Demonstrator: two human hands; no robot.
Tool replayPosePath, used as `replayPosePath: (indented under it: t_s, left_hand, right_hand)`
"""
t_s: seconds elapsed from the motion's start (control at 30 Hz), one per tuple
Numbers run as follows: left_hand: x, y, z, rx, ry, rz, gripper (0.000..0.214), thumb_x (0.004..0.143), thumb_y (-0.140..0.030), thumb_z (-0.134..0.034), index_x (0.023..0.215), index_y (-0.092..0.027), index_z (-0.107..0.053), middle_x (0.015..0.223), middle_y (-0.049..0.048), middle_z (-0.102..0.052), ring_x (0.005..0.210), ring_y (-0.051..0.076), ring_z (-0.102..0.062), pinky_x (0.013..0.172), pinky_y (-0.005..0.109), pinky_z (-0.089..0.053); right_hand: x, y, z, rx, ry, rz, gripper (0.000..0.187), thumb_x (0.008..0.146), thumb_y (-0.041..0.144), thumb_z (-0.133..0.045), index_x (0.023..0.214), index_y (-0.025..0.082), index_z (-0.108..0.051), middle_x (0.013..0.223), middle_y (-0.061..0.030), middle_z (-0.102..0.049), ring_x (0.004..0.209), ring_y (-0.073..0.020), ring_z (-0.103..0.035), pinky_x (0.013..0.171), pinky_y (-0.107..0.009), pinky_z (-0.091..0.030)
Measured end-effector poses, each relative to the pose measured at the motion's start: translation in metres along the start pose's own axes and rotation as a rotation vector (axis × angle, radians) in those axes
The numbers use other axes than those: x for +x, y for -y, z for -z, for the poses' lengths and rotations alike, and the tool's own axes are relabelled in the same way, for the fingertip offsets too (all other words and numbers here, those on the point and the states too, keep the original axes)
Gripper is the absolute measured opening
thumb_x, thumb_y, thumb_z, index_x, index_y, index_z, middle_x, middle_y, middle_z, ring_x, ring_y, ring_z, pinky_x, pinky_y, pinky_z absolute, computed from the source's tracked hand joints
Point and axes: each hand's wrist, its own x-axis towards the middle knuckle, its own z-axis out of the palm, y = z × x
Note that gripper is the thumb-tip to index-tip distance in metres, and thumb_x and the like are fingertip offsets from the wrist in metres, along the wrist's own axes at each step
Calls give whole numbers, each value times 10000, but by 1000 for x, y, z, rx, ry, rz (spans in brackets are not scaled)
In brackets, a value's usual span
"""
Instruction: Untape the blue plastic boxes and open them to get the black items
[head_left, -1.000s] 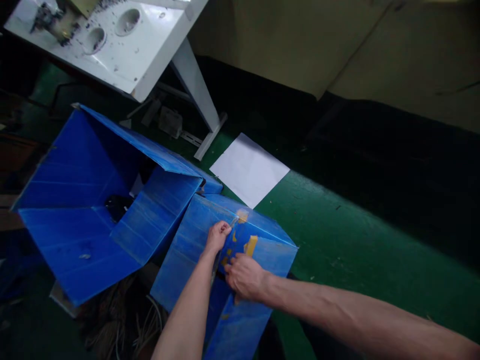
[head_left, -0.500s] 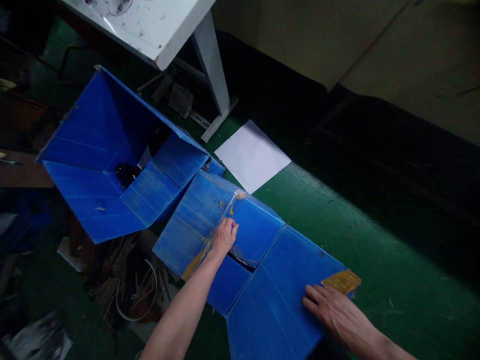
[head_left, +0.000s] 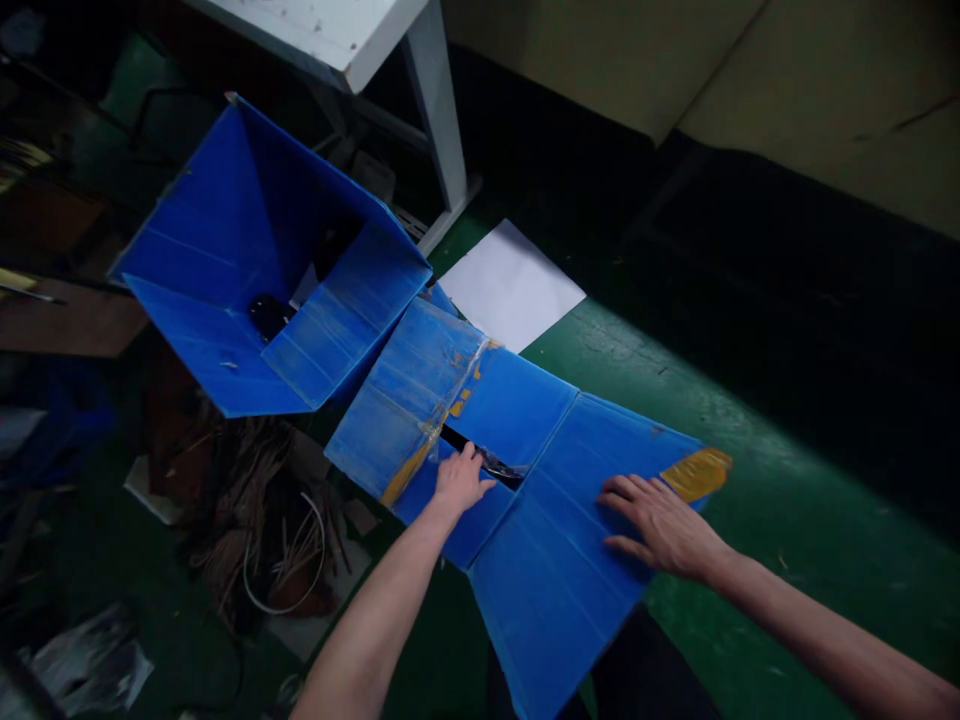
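Observation:
A blue corrugated plastic box (head_left: pixel 525 420) lies partly unfolded on the green floor, its flaps spread out and marked with yellow tape scraps (head_left: pixel 697 472). My left hand (head_left: pixel 459 482) rests on a lower flap beside a dark gap where clear tape hangs, with its fingers curled against the flap edge. My right hand (head_left: pixel 664 525) lies flat and open on the large right-hand flap, fingers spread. A second blue box (head_left: pixel 217 270) stands open to the upper left, with a dark object (head_left: pixel 268 315) inside.
A white sheet of paper (head_left: pixel 514 285) lies on the green floor (head_left: pixel 750 480) behind the box. A white table (head_left: pixel 352 30) with a slanted leg stands at the top. Tangled cords and cardboard scraps (head_left: pixel 255 520) lie at the left.
The box flap has been spread open to the right. My right hand moved from the centre seam out onto the right flap. My left hand slid down to the gap.

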Motion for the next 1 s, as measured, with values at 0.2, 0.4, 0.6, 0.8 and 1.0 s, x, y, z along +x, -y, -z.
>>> replayPosePath:
  t_s: [0.2,0.4,0.6,0.8,1.0]
  left_hand:
    - [-38,21,21,19,-61,-172,417,830,-572,-759,1069,-235,-697,1135,122,-650,1187,366,-489,1070,506,-369]
    - [-64,47,28,-40,-18,-264,323,815,-237,-820,1080,-245,-637,1087,55,-653,1032,274,-529,928,390,-434]
    - [-73,61,36,-95,31,-343,292,857,-59,-680,1082,-228,-600,1108,53,-643,1057,260,-528,944,392,-450]
    - [-77,70,42,-144,69,-398,380,853,5,-583,1158,-222,-567,1206,67,-648,1161,253,-548,1045,431,-463]
    - [-76,72,37,-192,67,-402,478,822,53,-495,1210,-216,-568,1292,83,-642,1219,259,-559,1140,496,-420]
  right_hand:
    - [-2,-4,-33,-67,-103,-76,317,985,456,-573,1224,270,-664,1285,-117,-629,1102,-306,-597,936,-491,-463]
    - [-4,-15,-55,-50,-130,-132,276,968,368,-598,1223,282,-656,1304,-107,-615,1108,-307,-579,932,-494,-452]
    - [-2,-26,-66,-28,-132,-158,254,957,295,-602,1205,287,-659,1289,-97,-615,1106,-300,-591,901,-463,-457]
    - [1,-37,-76,-6,-147,-164,240,958,295,-605,1193,298,-658,1280,-85,-613,1091,-299,-592,877,-450,-447]
    - [2,-40,-75,21,-133,-178,221,965,276,-592,1174,292,-660,1272,-88,-611,1088,-302,-583,875,-454,-436]
